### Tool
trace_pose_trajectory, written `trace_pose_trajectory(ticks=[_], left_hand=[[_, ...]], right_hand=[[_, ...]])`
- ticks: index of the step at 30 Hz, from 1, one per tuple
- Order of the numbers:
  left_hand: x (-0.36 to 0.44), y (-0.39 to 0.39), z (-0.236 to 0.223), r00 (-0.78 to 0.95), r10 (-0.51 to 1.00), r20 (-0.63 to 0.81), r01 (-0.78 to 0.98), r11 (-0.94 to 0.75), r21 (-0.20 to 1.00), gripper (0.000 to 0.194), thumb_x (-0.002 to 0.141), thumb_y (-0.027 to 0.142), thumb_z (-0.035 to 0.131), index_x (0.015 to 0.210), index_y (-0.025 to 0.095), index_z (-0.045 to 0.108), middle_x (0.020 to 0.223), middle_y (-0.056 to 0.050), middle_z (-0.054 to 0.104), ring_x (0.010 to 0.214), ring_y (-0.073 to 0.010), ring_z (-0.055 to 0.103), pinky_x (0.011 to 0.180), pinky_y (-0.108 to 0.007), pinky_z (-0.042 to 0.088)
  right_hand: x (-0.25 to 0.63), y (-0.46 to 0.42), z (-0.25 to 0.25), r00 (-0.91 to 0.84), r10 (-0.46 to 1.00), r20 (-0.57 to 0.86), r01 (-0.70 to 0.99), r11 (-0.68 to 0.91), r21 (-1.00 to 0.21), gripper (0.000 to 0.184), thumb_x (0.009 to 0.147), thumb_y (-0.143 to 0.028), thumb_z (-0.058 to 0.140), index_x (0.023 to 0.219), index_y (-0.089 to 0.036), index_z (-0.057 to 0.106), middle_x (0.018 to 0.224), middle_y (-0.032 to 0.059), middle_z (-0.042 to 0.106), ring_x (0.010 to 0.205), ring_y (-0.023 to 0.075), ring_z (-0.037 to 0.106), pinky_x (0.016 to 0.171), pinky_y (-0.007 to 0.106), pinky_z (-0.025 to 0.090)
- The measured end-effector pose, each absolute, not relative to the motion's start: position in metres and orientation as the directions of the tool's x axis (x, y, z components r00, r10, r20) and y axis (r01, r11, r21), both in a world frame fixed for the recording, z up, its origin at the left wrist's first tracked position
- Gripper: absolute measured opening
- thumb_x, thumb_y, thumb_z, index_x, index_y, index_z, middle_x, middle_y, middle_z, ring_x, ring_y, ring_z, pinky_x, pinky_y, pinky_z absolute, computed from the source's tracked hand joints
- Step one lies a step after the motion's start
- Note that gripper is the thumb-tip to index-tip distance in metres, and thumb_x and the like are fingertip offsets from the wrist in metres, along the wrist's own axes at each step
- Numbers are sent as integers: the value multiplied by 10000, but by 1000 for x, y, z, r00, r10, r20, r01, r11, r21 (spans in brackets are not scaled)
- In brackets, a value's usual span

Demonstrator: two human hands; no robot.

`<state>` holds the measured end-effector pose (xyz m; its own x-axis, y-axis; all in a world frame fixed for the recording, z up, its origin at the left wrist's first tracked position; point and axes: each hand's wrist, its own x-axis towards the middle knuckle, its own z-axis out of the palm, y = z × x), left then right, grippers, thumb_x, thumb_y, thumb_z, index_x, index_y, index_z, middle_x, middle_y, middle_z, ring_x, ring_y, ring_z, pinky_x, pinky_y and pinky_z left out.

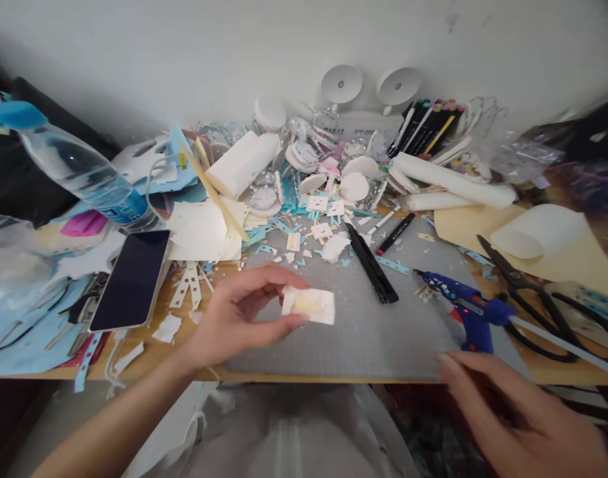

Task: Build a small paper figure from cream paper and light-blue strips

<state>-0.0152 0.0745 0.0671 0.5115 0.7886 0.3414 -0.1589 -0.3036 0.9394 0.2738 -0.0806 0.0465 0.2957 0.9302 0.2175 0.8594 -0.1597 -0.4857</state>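
Note:
My left hand point(254, 305) pinches a small white rectangular piece of card point(327, 307) between thumb and fingers, above the grey cutting mat point(364, 345). A pale yellow patch covers the middle of the card. At the lower right, slightly blurred, is my right hand point(528, 411), its thumb and forefinger tips brought together; anything between them is too unclear to make out. Just beyond that hand lies a blue glue gun point(466, 305) with a clear glue stick in its back. A black utility knife point(371, 265) rests on the mat.
Black scissors point(537, 285) lie at the right beside a paper roll point(537, 229). Small smiling paper figures point(322, 230) and scraps cover the mat's far part. On the left are a phone point(132, 279) and a tilted water bottle point(85, 169). Pens point(426, 129) stand at the back.

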Motion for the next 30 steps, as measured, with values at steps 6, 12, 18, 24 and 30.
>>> trace_pose_trajectory(ticks=[6,12,18,24,30], left_hand=[[-3,102,36,545,822,167,-394,75,916,297,691,111,819,961,220,758,867,-27,726,748,-120,659,668,-202,537],[-3,110,20,504,853,134,-444,123,887,248,721,151,812,950,224,756,805,-15,724,711,-116,664,654,-204,536],[-4,106,18,560,818,127,-431,158,888,292,706,78,792,960,219,763,841,-32,715,734,-114,652,670,-195,529],[-7,104,19,563,807,177,-373,57,926,356,731,44,760,1029,238,752,906,-42,709,811,-118,644,738,-199,519],[-9,103,21,506,819,271,-299,-128,945,377,717,43,765,1045,229,746,882,-48,708,794,-139,639,717,-237,526]], right_hand=[[200,28,51,-179,948,263,174,293,-940,150,876,-157,605,980,-263,626,890,-2,664,813,120,635,750,226,525],[182,72,21,-343,938,51,-459,-120,-880,119,851,-186,692,921,-230,607,827,-32,625,728,71,615,684,194,495],[182,69,12,-454,889,-61,-570,-343,-746,157,838,-325,724,873,-201,634,728,-29,636,616,70,606,574,184,478],[181,68,12,-504,860,-86,-596,-418,-686,177,815,-321,750,883,-198,643,766,-22,650,652,68,620,609,182,487],[180,67,12,-490,867,-90,-570,-396,-720,172,826,-324,736,863,-190,634,760,-27,616,653,63,596,604,174,475]])
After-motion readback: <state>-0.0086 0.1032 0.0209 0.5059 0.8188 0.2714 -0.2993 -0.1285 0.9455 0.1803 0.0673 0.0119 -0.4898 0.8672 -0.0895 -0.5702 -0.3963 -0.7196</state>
